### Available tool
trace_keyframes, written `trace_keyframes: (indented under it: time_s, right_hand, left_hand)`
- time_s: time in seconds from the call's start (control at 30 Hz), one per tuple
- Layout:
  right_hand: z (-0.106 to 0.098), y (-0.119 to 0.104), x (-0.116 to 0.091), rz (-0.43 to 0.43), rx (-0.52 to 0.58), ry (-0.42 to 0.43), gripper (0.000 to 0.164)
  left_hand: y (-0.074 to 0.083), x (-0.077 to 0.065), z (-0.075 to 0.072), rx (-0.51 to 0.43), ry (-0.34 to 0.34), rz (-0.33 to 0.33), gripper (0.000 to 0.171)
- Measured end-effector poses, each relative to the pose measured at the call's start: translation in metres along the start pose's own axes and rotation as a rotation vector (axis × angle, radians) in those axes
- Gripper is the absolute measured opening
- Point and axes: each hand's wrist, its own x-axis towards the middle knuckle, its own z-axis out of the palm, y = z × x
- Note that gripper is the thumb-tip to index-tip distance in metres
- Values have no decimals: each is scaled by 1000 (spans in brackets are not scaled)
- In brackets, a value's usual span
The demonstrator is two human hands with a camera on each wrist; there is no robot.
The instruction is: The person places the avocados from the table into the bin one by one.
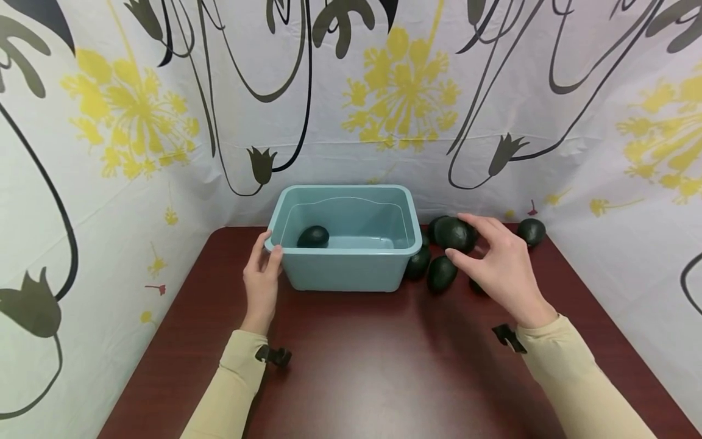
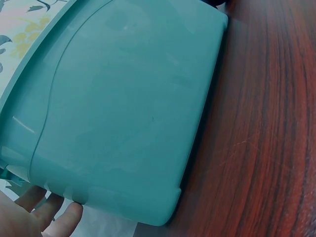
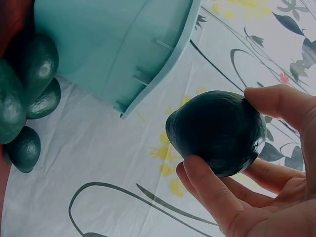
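A dark green avocado (image 1: 453, 234) is held between the thumb and fingertips of my right hand (image 1: 506, 267). The right wrist view shows that avocado (image 3: 217, 133) raised beside the bin, against the patterned cloth. At the left end of the light-blue plastic bin (image 1: 342, 271), my left hand (image 1: 260, 291) grips the rim corner, thumb toward the front. From the left wrist, its fingertips (image 2: 74, 217) press the bin's end wall. Inside the bin lies one avocado (image 1: 313, 236), near the left. Several more, including a front avocado (image 1: 442, 274), lie right of the bin.
The dark red wooden table (image 1: 351, 353) carries the bin near its back edge. A lone avocado (image 1: 531, 231) lies at the back right corner. Patterned white cloth (image 1: 329, 122) hangs behind and along both sides.
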Motion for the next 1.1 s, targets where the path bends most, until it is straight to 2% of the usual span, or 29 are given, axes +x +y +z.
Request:
trace_keyframes:
  time_s: [0.57,0.87,1.1]
  right_hand:
    - [6,-21,17,-50,32,13,58]
    - [12,-34,27,-49,108,-6,59]
    - [17,-44,35,-59,124,-7,58]
  left_hand:
    - [-1,0,-2,0,-5,-5,54]
    - [-2,1,-2,-7,-6,3,54]
    - [-2,1,-2,-6,-13,-7,55]
